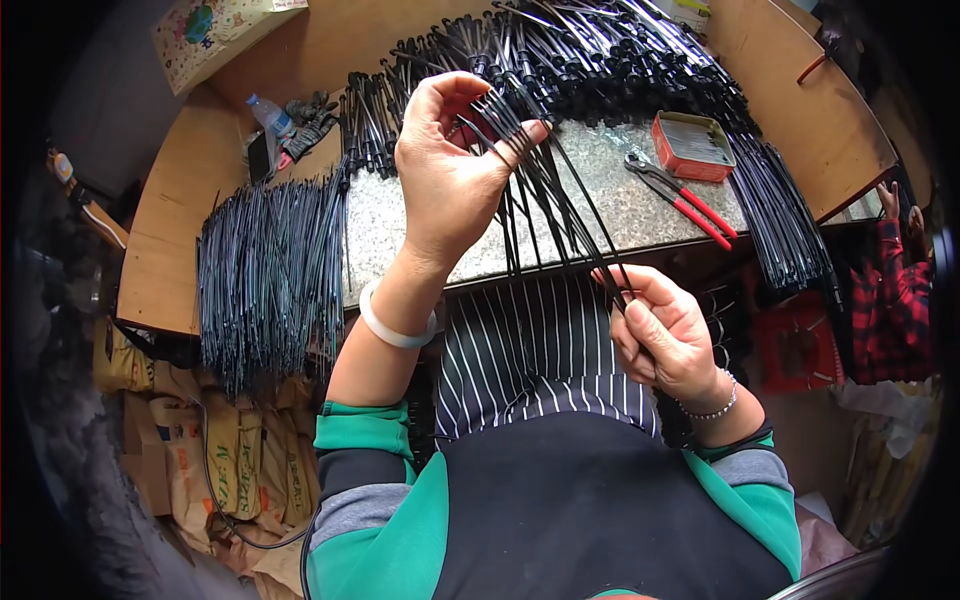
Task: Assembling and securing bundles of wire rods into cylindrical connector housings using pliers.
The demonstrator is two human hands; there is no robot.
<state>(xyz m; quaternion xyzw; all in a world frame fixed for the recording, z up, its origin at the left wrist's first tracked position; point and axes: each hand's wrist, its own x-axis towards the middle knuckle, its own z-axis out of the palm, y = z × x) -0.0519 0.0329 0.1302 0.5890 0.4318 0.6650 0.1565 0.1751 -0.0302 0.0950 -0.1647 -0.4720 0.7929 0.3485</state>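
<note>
In the head view, a loose fan of thin black rods point(548, 195) slants down over the near edge of the table point(372, 215), its upper part gripped in the curled fingers point(452, 87) of the raised left hand point(442, 190), some lower ends pinched by the lower, inward-turned right hand point(672, 338).

On the brown sacks point(240, 430) at the lower left there is large green lettering point(226, 482), turned sideways; one sack has also an orange mark point(190, 432). The pale box point(225, 42) at the upper left carries small printing point(284, 5) near its edge. The bottle point(263, 107) has a label point(282, 124), too small for reading.
</note>
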